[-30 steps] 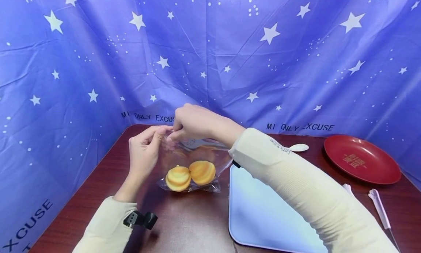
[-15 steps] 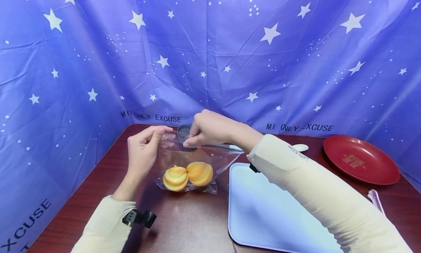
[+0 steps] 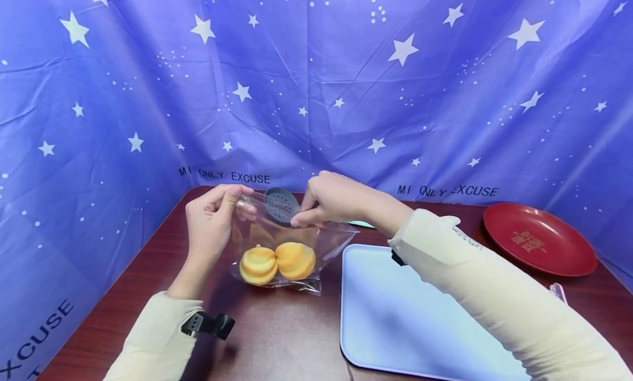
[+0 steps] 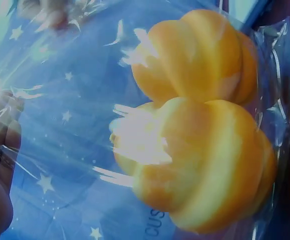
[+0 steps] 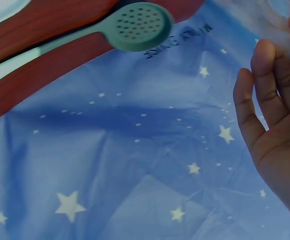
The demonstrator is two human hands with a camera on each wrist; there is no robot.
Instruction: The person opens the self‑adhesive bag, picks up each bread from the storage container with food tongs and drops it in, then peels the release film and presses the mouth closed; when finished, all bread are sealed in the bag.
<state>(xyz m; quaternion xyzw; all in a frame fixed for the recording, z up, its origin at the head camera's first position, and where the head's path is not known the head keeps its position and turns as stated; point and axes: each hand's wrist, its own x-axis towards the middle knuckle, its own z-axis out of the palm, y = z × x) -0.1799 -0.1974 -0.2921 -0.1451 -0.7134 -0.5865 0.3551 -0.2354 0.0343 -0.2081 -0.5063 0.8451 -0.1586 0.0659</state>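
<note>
A clear plastic bag (image 3: pixel 332 241) stands on the table with two ridged yellow-orange buns at its bottom. One bun (image 3: pixel 259 264) sits left, and the other bun (image 3: pixel 295 261) touches it on the right. My left hand (image 3: pixel 210 219) pinches the bag's upper left corner between thumb and fingers. Farther right along the top edge, my right hand (image 3: pixel 336 198) pinches the film. The left wrist view shows both buns close up through shiny film, and part of my left hand (image 4: pixel 0 165). In the right wrist view, my right hand (image 5: pixel 279 110) has its fingers bent toward the film.
Behind the bag lies a grey-green skimmer (image 3: pixel 281 205) with a perforated head. A pale blue tray (image 3: pixel 395 309) is under my right forearm. At the right are a red plate (image 3: pixel 541 241), a white spoon (image 3: pixel 450 220) partly hidden by the sleeve, and a pale handle (image 3: pixel 557 292).
My right hand has slid right and slightly down along the bag's top edge, away from my left hand. The skimmer's head has come into sight between them. Both buns shifted slightly left in view.
</note>
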